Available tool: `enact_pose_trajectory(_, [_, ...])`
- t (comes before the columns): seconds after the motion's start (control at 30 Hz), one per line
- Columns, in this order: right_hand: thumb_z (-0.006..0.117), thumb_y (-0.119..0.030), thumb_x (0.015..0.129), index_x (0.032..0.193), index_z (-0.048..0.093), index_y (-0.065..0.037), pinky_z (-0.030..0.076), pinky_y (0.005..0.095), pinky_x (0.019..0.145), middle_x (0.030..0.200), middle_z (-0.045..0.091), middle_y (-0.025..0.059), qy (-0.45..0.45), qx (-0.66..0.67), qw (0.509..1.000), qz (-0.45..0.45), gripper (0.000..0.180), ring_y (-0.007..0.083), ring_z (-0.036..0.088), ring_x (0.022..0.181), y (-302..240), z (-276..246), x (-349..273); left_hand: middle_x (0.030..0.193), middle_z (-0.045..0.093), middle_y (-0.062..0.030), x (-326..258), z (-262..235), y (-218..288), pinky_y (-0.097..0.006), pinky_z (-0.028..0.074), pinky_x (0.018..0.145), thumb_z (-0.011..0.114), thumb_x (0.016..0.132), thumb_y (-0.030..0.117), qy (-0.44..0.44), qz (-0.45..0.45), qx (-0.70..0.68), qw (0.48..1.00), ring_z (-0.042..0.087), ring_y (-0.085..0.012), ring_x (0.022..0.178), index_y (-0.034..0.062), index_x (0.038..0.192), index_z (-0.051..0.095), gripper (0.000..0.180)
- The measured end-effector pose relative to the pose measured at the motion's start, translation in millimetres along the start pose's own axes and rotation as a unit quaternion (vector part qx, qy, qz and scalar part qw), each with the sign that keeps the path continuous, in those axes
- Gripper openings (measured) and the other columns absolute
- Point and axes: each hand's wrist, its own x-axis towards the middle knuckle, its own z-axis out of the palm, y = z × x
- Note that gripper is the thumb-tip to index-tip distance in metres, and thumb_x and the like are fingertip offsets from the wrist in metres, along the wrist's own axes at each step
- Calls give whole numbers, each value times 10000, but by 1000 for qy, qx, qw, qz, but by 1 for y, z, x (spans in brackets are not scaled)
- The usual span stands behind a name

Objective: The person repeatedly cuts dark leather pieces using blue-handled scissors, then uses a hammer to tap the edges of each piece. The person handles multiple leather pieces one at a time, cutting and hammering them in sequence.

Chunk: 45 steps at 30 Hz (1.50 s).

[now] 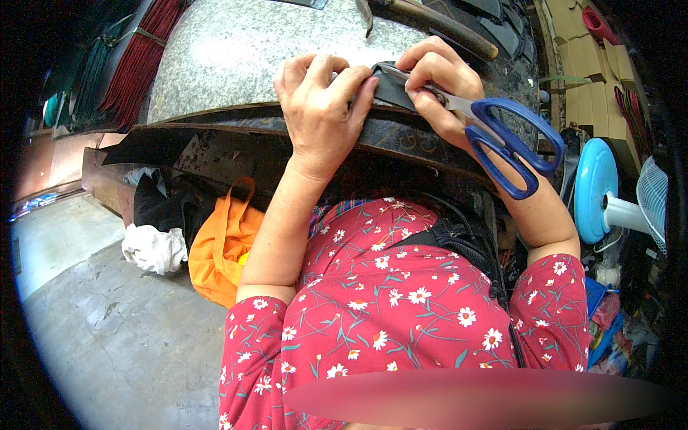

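Both my hands are together over the near edge of the stone-topped workbench (208, 79). A small dark piece of material (393, 89), thin and folded, is pinched in the curled fingers of my left hand (319, 107). My right hand (444, 86) closes on a pair of scissors (502, 136) with blue handles, which stick out past the wrist over my forearm. The blades point left, toward the dark piece, and are partly hidden by my fingers. My right fingertips also touch the dark piece.
A hammer (437, 29) lies at the bench's far right, beside dark flat pieces (494, 32). Bundled red cords (140, 57) hang at the left. Below stand an orange bag (222, 251) and a white bundle (154, 249). A blue-based fan (595, 190) is at right.
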Motion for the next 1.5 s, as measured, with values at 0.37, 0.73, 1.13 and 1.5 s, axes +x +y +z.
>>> enact_pose_trajectory(0.37, [587,18,730,818,534,-30,481,324,725,909,528,121,-30,-11,999,18,114,244,571,806,-4,0,0,862,617,31,-1,-4,4,-439,351,905,764,759,233,22,-7,12,1000,551,-225,944,200,835,710,99])
enact_pose_trajectory(0.73, [582,-6,724,804,527,-29,485,347,760,924,571,135,-19,11,1000,3,100,263,581,847,1,-1,2,846,617,19,-3,-1,-1,-414,373,873,765,751,200,23,4,-19,1000,549,-237,929,171,831,701,107])
enact_pose_trajectory(1.13, [577,17,787,828,538,-27,467,323,831,1003,604,136,-25,42,998,30,72,232,585,901,-1,-2,2,837,624,-4,-3,-3,-1,-390,407,832,769,734,139,25,1,-30,999,559,-248,885,149,827,704,114])
enact_pose_trajectory(1.5, [562,-26,777,817,525,-25,477,329,800,973,607,133,-49,74,993,73,54,223,587,874,-4,-1,5,850,604,-12,-5,1,-3,-413,389,841,757,735,162,16,-14,-35,999,539,-260,903,148,813,683,109])
